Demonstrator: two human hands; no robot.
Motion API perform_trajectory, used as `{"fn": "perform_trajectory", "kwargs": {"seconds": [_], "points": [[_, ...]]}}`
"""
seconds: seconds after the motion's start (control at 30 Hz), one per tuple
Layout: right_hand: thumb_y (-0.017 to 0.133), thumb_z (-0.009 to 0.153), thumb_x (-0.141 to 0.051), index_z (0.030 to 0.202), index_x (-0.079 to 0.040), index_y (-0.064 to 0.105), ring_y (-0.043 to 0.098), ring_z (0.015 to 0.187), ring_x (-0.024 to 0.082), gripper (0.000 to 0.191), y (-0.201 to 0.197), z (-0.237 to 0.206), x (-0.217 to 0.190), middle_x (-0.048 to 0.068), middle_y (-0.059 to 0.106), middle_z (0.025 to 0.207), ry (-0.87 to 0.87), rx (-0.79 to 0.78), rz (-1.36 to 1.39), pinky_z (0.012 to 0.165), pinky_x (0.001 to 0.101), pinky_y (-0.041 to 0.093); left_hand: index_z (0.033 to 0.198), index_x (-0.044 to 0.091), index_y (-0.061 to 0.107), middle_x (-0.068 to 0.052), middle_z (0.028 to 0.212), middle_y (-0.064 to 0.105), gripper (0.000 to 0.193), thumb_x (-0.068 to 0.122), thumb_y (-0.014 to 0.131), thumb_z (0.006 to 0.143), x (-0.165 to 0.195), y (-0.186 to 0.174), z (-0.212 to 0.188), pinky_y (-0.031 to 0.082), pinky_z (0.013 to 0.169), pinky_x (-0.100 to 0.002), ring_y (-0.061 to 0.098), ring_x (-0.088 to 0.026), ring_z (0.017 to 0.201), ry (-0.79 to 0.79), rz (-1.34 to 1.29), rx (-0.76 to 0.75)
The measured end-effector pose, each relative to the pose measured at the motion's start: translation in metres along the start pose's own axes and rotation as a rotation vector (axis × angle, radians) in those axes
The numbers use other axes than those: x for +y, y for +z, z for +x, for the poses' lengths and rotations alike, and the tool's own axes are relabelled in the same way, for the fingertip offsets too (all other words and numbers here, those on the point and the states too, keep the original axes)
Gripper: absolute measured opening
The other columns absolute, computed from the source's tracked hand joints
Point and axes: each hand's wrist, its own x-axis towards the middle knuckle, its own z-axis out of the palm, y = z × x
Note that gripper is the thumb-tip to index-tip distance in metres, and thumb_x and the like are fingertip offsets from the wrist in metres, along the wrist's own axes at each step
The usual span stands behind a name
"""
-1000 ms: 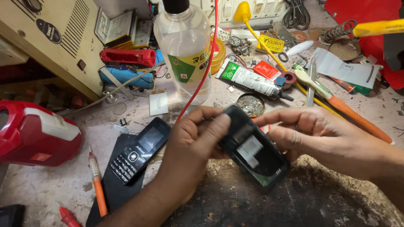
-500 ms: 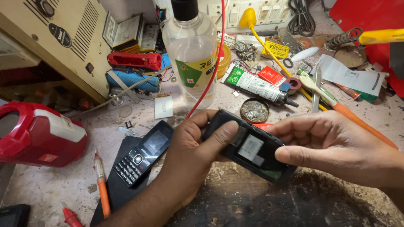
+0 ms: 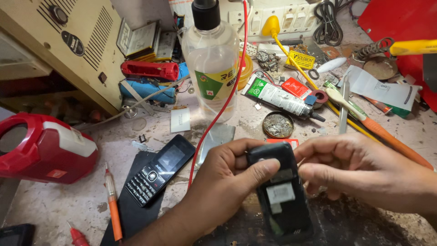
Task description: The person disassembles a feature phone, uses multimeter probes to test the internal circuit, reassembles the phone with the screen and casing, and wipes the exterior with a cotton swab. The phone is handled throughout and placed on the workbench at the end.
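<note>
Low in the frame's centre, both hands hold an open-backed black phone (image 3: pixel 283 193), now turned upright where half a second ago it lay slanted. The left hand (image 3: pixel 223 182) grips its left edge, thumb pressed across the top; the right hand (image 3: pixel 364 175) pinches the right edge. A keypad phone (image 3: pixel 159 169) lies at left, a clear bottle (image 3: pixel 214 68) stands above.
</note>
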Motion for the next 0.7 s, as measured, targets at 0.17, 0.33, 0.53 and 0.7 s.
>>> {"fn": "perform_trajectory", "kwargs": {"seconds": [0.17,0.33,0.53,0.7], "points": [[0.066,0.099,-0.013,0.118,0.000,0.073,0.070,0.070,0.017,0.024,-0.007,-0.003,-0.008,0.013,0.076,0.094,-0.260,0.431,-0.134,0.053,0.0295,0.057,0.119,0.005,0.056,-0.007,0.090,0.077,0.026,0.014,0.065,0.097,-0.008,0.001,0.004,0.055,0.067,-0.022,0.070,-0.008,0.077,-0.107,0.031,-0.025],[0.072,0.092,0.002,0.119,0.000,0.068,0.063,0.078,0.010,0.027,-0.011,-0.004,-0.025,0.010,0.070,0.096,-0.570,0.795,-0.237,0.069,0.0235,0.055,0.124,0.005,0.065,-0.006,0.088,0.076,0.027,0.019,0.065,0.101,-0.007,-0.002,0.004,0.053,0.063,-0.027,0.067,-0.010,0.075,-0.129,0.178,-0.035],[0.073,0.091,0.005,0.108,0.001,0.069,0.070,0.083,0.010,0.019,-0.013,-0.011,-0.030,0.010,0.073,0.092,-0.549,0.862,-0.415,0.077,0.0244,0.062,0.125,0.006,0.070,-0.012,0.103,0.078,0.036,0.026,0.073,0.095,0.000,0.007,-0.010,0.058,0.084,-0.036,0.076,-0.024,0.098,0.276,0.683,-0.030],[0.069,0.105,0.003,0.110,0.001,0.070,0.069,0.080,0.010,0.006,-0.030,-0.007,-0.027,0.011,0.073,0.094,-0.694,0.863,-0.398,0.074,0.0224,0.059,0.136,0.000,0.055,-0.022,0.114,0.067,0.065,0.034,0.080,0.086,0.003,0.019,-0.020,0.051,0.090,-0.047,0.066,-0.039,0.107,0.260,1.055,-0.029]]}}
